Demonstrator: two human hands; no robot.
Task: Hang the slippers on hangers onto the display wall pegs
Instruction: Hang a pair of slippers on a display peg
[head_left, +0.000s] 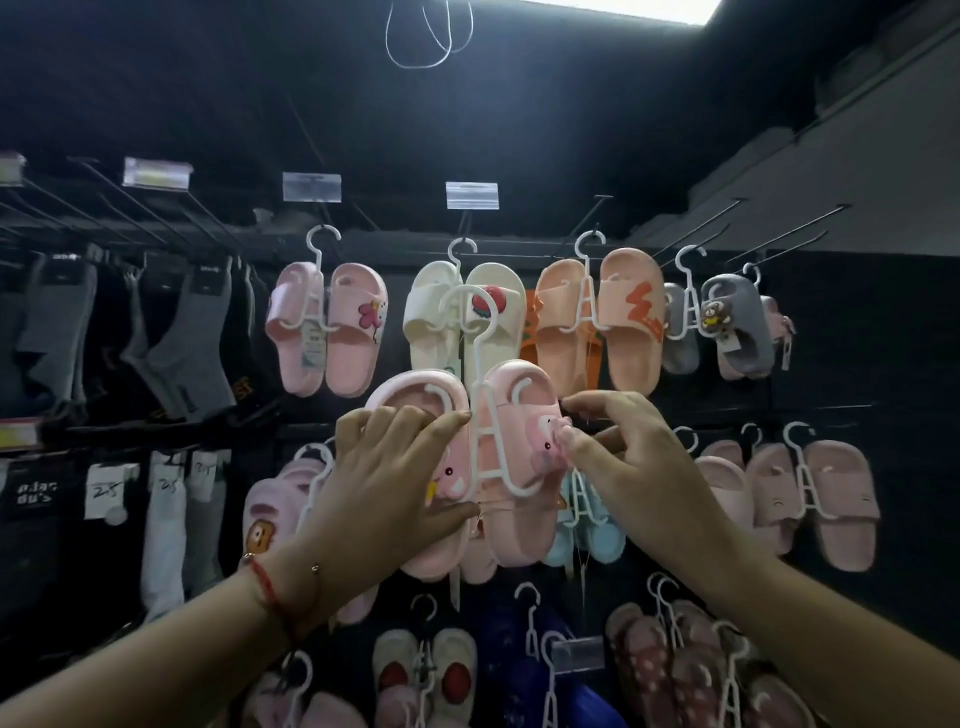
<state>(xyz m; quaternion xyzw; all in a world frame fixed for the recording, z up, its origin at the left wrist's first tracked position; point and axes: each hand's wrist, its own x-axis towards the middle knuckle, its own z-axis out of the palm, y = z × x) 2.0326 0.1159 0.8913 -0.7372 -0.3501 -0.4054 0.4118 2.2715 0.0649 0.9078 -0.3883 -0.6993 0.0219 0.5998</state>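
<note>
A pair of pink slippers (511, 415) with cartoon charms sits on a white plastic hanger (480, 410), held up in front of the dark display wall. The hanger's big hook (470, 306) overlaps the cream pair (436, 317) hanging behind it. My left hand (395, 478) grips the left slipper, fingers over its top edge and thumb under the strap. My right hand (618, 457) pinches the pink charm on the right slipper. Which peg the hook is on, if any, I cannot tell.
The top row holds a pink pair (327, 332), an orange pair (597, 317) and a grey pair (722, 327) on long black pegs (696, 228). More slippers hang below and to the right (810, 499). Socks (171, 332) fill the left side. Clear price tags (471, 196) stick out overhead.
</note>
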